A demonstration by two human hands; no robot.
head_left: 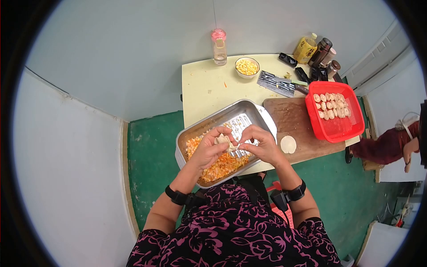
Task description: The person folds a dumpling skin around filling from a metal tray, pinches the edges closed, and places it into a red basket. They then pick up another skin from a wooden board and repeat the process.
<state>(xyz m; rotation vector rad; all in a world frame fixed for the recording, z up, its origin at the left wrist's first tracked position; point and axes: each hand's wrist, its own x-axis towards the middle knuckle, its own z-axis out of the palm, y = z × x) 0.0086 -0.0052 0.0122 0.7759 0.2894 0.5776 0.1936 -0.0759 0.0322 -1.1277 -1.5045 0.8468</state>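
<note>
Between my two hands a pale dumpling [225, 140] is held above the metal tray [195, 130]. My left hand [210, 150] cups it with curled fingers. My right hand [263, 146] pinches at the dumpling's right edge with thumb and forefinger. Chopped orange and white filling [221, 167] lies in the near part of the tray. To the right of my right hand, a round flat dumpling wrapper [288, 144] rests on the brown cutting board [284, 111]. What sits inside the dumpling is mostly hidden by my fingers.
A red plastic basket [333, 132] with rows of dumplings overlaps the board's right end. Behind are a cleaver [275, 84], a bowl of corn [247, 67], a water bottle [219, 49] and a yellow-labelled bottle [305, 49]. Another person [387, 146] is at the far right.
</note>
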